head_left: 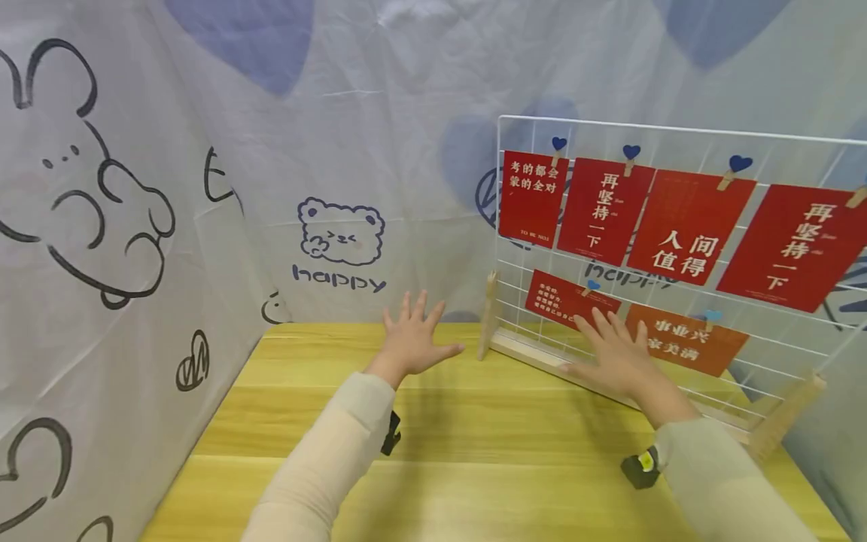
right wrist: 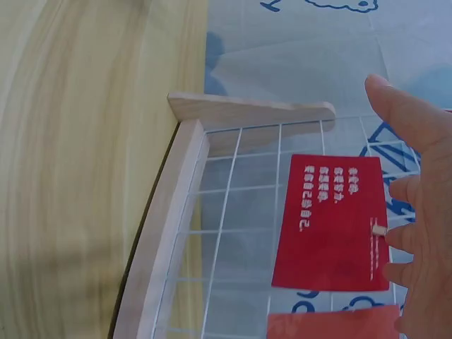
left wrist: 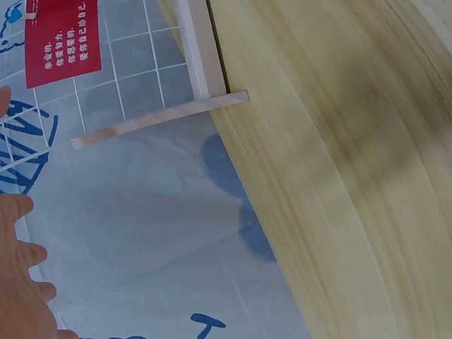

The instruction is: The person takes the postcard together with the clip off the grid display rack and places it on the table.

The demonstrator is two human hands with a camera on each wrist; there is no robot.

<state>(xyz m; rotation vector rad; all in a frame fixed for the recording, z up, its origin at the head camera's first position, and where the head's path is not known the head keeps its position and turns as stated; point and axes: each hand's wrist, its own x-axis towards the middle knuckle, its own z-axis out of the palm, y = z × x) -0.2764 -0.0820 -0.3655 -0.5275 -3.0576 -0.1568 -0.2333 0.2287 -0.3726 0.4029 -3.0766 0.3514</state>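
Note:
My left hand [head_left: 412, 345] hangs over the back of the table with its fingers spread, holding nothing. My right hand [head_left: 622, 361], fingers also spread, is in front of a white wire grid rack [head_left: 660, 131] on a wooden base [head_left: 542, 363]. Whether it touches the rack cannot be told. Behind its fingers are a small red card [head_left: 557, 295] and an orange card [head_left: 704, 348], each under a light blue clip. In the upper row, red cards [head_left: 684, 218] with white Chinese characters hang from wooden pegs with dark blue hearts [head_left: 631, 153].
The yellow wood-grain table [head_left: 474, 482] runs back to a pale cloth backdrop [head_left: 406, 135] printed with hearts and cartoon figures. At the rack's left end stands a wooden foot [head_left: 488, 316]; another foot [head_left: 786, 418] is at the right. Both wrists carry a small black device.

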